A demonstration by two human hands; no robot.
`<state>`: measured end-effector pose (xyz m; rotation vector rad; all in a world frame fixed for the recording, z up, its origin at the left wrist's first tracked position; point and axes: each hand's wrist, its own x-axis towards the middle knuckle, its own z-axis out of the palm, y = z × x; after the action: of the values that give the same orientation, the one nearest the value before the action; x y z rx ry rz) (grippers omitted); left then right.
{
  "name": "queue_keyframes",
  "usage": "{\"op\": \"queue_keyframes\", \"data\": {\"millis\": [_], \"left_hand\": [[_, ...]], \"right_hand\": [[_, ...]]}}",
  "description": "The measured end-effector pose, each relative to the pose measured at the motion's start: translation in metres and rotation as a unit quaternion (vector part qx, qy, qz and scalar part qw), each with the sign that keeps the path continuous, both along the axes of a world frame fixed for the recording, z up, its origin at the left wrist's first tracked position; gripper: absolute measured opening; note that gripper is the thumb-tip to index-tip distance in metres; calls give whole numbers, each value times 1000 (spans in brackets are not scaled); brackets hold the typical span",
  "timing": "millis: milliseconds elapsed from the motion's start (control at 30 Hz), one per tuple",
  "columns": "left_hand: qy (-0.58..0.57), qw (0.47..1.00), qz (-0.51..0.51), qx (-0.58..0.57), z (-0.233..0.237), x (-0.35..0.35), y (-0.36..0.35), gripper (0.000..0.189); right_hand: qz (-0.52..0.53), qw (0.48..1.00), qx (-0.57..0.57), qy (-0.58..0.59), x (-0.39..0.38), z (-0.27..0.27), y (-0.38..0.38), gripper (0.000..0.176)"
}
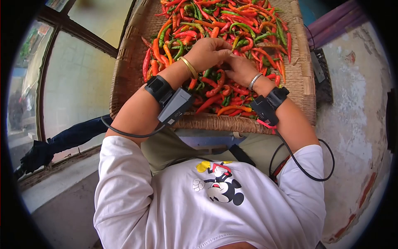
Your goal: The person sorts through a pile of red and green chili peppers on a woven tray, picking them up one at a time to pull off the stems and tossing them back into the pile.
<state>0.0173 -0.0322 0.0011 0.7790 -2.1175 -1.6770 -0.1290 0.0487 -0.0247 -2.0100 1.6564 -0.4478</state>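
A wide woven basket [124, 79] rests on my lap, heaped with red, orange and green chili peppers [232, 20]. My left hand [209, 52] is curled over the pile near its middle, fingers bent down among the peppers. My right hand [240, 68] lies just beside it, fingertips meeting the left hand's over the same spot. What the fingers pinch is hidden by the backs of both hands. Each wrist carries a bangle and a black strapped device with a cable.
A dark window frame with pale glass [74, 74] stands at the left. A worn plastered wall [356, 103] rises at the right, with a small dark box [321, 74] against the basket's right rim. A dark cloth [66, 139] lies on the sill.
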Motion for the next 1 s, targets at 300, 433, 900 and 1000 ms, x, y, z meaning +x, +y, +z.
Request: {"op": "queue_keyframes", "data": {"millis": [300, 433, 900, 1000], "left_hand": [[-5, 994, 53, -97, -6, 4, -3, 25], [82, 981, 71, -164, -15, 0, -1, 32], [-16, 981, 53, -184, 11, 7, 7, 17], [7, 974, 43, -222, 11, 6, 8, 16]], "right_hand": [[-90, 977, 51, -187, -12, 32, 2, 25], [-151, 894, 121, -404, -26, 35, 2, 32], [-119, 699, 185, -680, -33, 39, 5, 31], [-96, 688, 194, -693, -36, 37, 5, 32]]}}
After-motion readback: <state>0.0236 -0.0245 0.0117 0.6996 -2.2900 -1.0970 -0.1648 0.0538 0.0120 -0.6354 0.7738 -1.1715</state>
